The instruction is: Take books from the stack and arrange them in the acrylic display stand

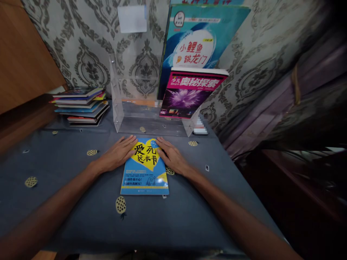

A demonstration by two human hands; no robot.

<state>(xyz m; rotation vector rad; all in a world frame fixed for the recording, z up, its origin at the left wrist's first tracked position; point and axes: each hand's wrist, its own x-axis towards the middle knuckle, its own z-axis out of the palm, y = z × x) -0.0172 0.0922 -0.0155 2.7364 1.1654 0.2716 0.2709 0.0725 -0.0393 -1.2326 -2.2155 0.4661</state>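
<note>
We have both hands laid flat with fingers extended, gripping nothing: the left hand (119, 153) and the right hand (172, 157) touch the upper corners of the blue-and-yellow book (145, 177). It lies closed, cover up, on the pineapple-print surface (81, 220), in front of the clear acrylic book rack (117, 97). We judge things partway along: the magenta-covered book (189, 95) and teal-covered book (200, 43) already stand at the rack's right, ours lies outside it, and a book stack (82, 108) sits left of the rack.
</note>
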